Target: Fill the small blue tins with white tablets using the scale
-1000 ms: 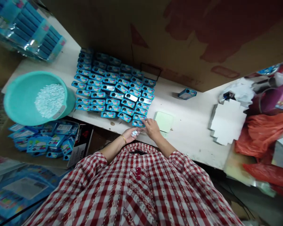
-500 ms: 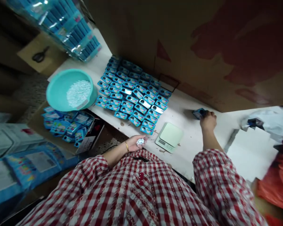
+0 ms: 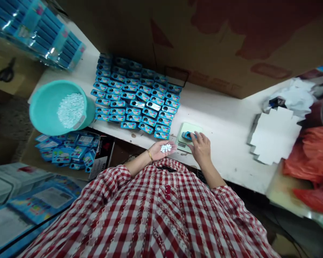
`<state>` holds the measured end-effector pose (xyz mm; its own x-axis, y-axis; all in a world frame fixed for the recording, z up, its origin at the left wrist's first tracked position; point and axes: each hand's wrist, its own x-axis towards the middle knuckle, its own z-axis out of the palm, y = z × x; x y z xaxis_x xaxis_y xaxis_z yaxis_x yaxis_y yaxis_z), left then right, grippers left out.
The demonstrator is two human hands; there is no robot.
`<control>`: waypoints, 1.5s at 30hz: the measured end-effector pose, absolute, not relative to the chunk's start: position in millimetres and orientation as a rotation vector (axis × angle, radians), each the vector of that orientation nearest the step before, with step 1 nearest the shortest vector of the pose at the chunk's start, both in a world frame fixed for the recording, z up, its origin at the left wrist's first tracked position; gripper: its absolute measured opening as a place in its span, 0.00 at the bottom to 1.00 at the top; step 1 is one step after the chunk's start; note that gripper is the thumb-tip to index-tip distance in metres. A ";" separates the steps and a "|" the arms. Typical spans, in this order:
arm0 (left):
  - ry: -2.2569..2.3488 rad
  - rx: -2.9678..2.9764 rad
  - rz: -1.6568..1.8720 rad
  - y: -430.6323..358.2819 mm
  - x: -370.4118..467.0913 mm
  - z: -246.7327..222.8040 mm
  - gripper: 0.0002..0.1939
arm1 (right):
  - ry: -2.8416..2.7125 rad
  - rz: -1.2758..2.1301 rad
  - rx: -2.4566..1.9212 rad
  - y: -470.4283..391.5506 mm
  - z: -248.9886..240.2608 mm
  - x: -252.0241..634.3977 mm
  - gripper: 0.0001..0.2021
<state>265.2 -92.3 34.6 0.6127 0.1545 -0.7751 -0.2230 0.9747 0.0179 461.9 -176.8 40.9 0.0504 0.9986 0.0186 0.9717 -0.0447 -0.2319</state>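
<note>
My left hand (image 3: 159,150) is palm up, cupping a small heap of white tablets (image 3: 166,147) in front of my shirt. To its right stands a pale kitchen scale (image 3: 191,126) with a small display. On the scale sits a small blue box (image 3: 187,135), and the fingers of my right hand (image 3: 201,147) are on its right end. Many matching blue boxes (image 3: 134,104) stand in close rows left of the scale, each with a dark round spot on top. A turquoise basin (image 3: 56,84) farther left holds a pile of the same white tablets.
A large cardboard carton (image 3: 204,46) rises behind the rows. Under the basin, an open carton (image 3: 29,154) holds blue packets. Plastic-wrapped blue packs (image 3: 40,32) lie at upper left, near scissors (image 3: 6,73). White card sheets (image 3: 277,136) and red plastic bags (image 3: 307,154) lie at right.
My right hand has come from the far right of the table to the scale, bringing the blue box onto it. My left palm has opened flatter under the tablets. The view has shifted right.
</note>
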 end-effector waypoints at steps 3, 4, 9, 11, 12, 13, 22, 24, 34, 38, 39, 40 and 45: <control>0.904 -0.088 0.232 -97.8 262.3 36.9 0.15 | -2.170 0.428 -1.939 -184.7 47.8 418.5 0.18; 0.917 -0.096 0.234 -100.0 260.7 36.7 0.15 | -2.221 0.510 -1.884 -185.6 48.7 404.0 0.17; 1.000 -0.159 0.217 -109.3 249.6 31.7 0.15 | -2.352 0.676 -1.821 -179.8 45.6 366.8 0.16; 1.039 -0.168 0.188 -110.9 245.5 30.3 0.14 | -2.395 0.684 -1.746 -176.9 45.6 365.3 0.14; 1.052 -0.168 0.181 -111.2 243.8 30.0 0.13 | -2.410 0.683 -1.718 -176.0 46.0 365.4 0.13; 1.056 -0.166 0.178 -111.3 242.3 29.7 0.12 | -2.421 0.678 -1.696 -175.5 46.4 365.5 0.12; 1.018 -0.176 0.140 -113.3 238.8 22.8 0.11 | -2.357 0.690 -1.632 -182.2 37.0 365.3 0.08; 1.007 -0.168 0.129 -114.0 240.7 22.1 0.10 | -2.288 0.714 -1.647 -183.5 36.3 366.2 0.08; 0.846 -0.081 0.179 -98.2 267.5 33.6 0.13 | -1.596 0.456 -1.875 -169.0 51.2 447.7 0.09; 0.856 -0.079 0.193 -96.4 271.7 34.3 0.14 | -1.662 0.386 -2.056 -154.2 41.6 470.8 0.10; 0.857 -0.081 0.195 -97.4 271.5 33.6 0.14 | -1.686 0.381 -2.091 -152.0 39.4 472.0 0.11; 0.857 -0.083 0.196 -98.6 270.9 32.9 0.14 | -1.701 0.375 -2.117 -150.8 38.0 471.9 0.11; 0.859 -0.106 0.203 -103.4 268.2 30.7 0.14 | -1.711 0.402 -2.021 -158.8 45.7 457.9 0.14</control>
<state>268.2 -103.4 30.7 0.6356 0.1351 -0.7601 -0.2203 0.9754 -0.0109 457.9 -158.8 45.7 0.1842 0.9803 0.0712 0.8461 -0.1212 -0.5191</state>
